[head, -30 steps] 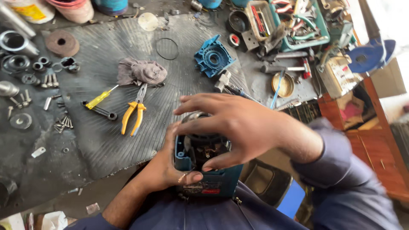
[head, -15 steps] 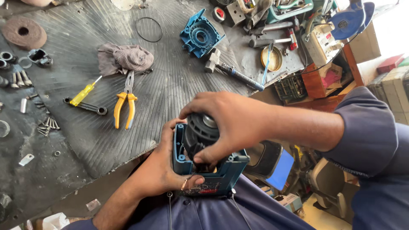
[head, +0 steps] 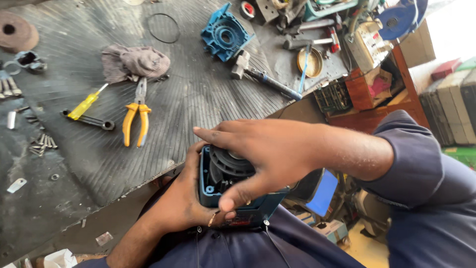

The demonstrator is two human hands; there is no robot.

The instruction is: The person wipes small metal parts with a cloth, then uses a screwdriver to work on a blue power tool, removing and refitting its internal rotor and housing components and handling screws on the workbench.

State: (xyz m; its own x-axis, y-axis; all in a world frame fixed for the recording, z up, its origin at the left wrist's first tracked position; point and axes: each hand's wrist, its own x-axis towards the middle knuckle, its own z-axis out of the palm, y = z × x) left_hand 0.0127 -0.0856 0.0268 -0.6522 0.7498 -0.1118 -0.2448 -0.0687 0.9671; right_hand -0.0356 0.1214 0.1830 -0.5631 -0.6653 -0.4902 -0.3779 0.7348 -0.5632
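A blue power-tool housing (head: 224, 196) rests against my lap at the workbench's near edge. Inside it sits a black round motor part (head: 229, 164). My left hand (head: 184, 198) cups the housing from the left and below, thumb across its front. My right hand (head: 263, 154) lies over the top, fingers spread, thumb and fingers pinching the black motor part. Much of the housing is hidden under both hands.
On the ribbed black mat (head: 198, 99) lie orange-handled pliers (head: 136, 119), a yellow screwdriver (head: 85, 105), a dark wrench (head: 89, 120), a grey rag (head: 134, 62), a rubber ring (head: 163, 27), a blue gear casing (head: 224, 33) and a hammer (head: 265, 77). Screws (head: 42, 141) lie at the left; cluttered tools at far right.
The view has tilted down and shifted right. My right hand's fingers have spread out further over the black motor part; the left hand keeps its hold on the housing.
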